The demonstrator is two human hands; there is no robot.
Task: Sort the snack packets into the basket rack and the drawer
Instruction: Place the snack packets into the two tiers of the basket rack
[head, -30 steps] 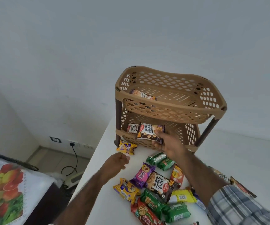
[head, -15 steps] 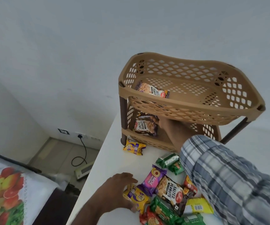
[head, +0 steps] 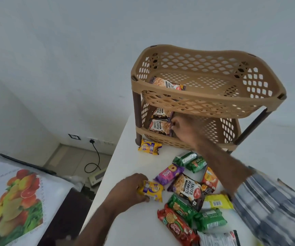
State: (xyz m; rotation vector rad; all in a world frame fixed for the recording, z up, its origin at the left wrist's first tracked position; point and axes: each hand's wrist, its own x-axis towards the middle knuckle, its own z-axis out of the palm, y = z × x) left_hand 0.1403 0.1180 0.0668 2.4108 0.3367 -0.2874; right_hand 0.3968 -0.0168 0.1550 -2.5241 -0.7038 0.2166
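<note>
Right hand (head: 184, 128) pinches brown salted-peanuts packet (head: 160, 126) inside tan lattice plastic basket rack (head: 205, 99). Left hand (head: 127, 190) grips yellow foil packet (head: 152, 189). A hasty withdrawal of the right hand may drag the peanuts out.

Single head-worn view, close, downward over table (head: 129, 166), seemingly tilted.

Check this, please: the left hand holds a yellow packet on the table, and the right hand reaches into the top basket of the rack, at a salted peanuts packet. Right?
Not quite. The head view shows the right hand in the lower basket, not the top one, at a salted peanuts packet. The left hand does hold the yellow packet on the table.
</note>
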